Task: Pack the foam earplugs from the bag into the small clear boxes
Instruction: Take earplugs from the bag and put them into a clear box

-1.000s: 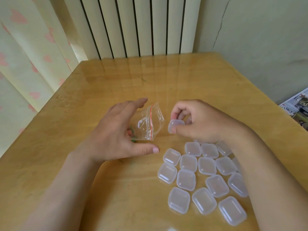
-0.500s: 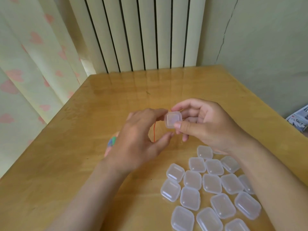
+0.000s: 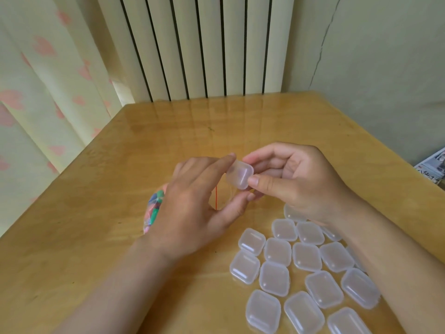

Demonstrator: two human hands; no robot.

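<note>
My right hand (image 3: pixel 298 182) pinches one small clear box (image 3: pixel 239 175) between thumb and fingers, lifted above the wooden table (image 3: pixel 96 213). My left hand (image 3: pixel 192 206) meets it, forefinger on the box's top edge and thumb just under it. Beneath the left hand lies the clear zip bag (image 3: pixel 154 210) of coloured foam earplugs, mostly hidden; its red seal line shows between thumb and forefinger. Several closed clear boxes (image 3: pixel 301 268) lie grouped on the table at the lower right.
A ribbed radiator (image 3: pixel 204 44) stands behind the table's far edge, a curtain (image 3: pixel 36 92) hangs at the left and a plain wall is at the right. Printed paper (image 3: pixel 433 167) pokes in at the right edge.
My right hand lifted the box and turned it toward me. My left hand left its flat spread over the bag and came up to touch the box. The view tilted down slightly.
</note>
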